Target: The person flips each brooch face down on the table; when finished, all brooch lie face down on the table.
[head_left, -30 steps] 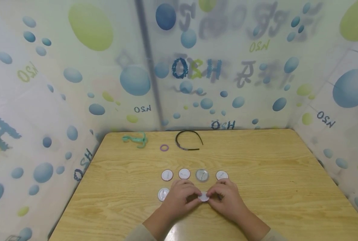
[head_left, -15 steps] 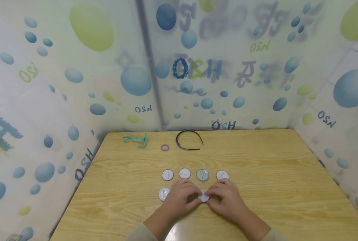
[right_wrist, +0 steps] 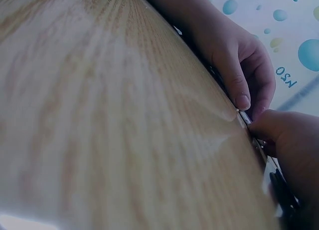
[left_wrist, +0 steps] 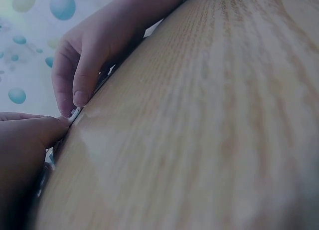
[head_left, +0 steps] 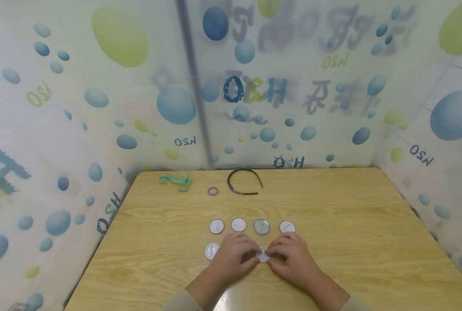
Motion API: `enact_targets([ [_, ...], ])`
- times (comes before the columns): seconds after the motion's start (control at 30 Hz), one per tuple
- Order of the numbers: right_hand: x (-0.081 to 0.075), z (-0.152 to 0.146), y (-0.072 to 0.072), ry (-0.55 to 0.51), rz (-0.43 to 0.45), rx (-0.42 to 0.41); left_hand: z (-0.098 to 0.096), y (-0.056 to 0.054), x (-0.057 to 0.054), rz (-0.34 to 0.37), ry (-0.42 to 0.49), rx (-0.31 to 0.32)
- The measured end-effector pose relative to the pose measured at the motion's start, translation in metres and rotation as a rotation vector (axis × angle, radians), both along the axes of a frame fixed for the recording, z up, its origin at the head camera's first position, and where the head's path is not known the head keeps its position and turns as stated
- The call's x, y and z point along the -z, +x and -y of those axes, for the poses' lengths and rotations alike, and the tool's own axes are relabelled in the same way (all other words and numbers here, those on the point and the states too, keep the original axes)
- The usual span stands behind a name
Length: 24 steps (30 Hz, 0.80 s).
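Note:
Both hands meet over one small round white pin-back badge (head_left: pixel 263 255) near the front middle of the table. My left hand (head_left: pixel 232 255) pinches its left edge between thumb and fingers. On the opposite edge, the thumb and fingertips of my right hand (head_left: pixel 293 259) pinch it as well. In the left wrist view the badge (left_wrist: pixel 76 114) shows as a thin pale rim low against the tabletop. Behind the hands lies a row of badges, back side up: two white ones with red rims (head_left: pixel 216 226), a silver one (head_left: pixel 262 226), and another white one (head_left: pixel 287 227) just beyond the right hand.
Another badge (head_left: pixel 211 251) lies left of the left hand, partly covered by it. Toward the back of the wooden table (head_left: pixel 351 207) are a green claw-shaped plastic piece (head_left: pixel 176 180), a purple ring (head_left: pixel 213 191) and a black headband (head_left: pixel 231 185). Patterned walls (head_left: pixel 137 86) enclose the back and sides.
Both hands keep their pinch in the same place. The badge between them shifts its tilt slightly; the badges behind stay put.

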State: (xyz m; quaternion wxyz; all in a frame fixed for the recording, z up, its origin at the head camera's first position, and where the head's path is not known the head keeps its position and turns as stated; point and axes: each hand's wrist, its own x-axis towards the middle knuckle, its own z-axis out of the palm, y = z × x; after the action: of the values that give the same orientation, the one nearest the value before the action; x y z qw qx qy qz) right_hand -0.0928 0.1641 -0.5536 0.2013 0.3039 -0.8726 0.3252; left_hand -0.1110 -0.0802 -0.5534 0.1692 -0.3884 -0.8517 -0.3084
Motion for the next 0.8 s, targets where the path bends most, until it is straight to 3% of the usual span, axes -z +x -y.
enact_targets([
  [0.17,-0.001,0.002,0.001,-0.016,-0.011,-0.010,0.003,0.001,0.000,0.008,-0.018,-0.013],
  [0.47,-0.004,-0.005,0.002,-0.059,-0.048,0.031,0.001,0.000,-0.001,-0.059,0.001,-0.005],
  [0.67,-0.003,-0.016,0.003,-0.072,-0.049,0.056,-0.007,0.004,-0.003,-0.058,0.009,-0.021],
  [0.8,-0.003,-0.032,0.006,-0.085,-0.066,0.096,-0.022,0.007,-0.005,-0.156,-0.036,-0.008],
])
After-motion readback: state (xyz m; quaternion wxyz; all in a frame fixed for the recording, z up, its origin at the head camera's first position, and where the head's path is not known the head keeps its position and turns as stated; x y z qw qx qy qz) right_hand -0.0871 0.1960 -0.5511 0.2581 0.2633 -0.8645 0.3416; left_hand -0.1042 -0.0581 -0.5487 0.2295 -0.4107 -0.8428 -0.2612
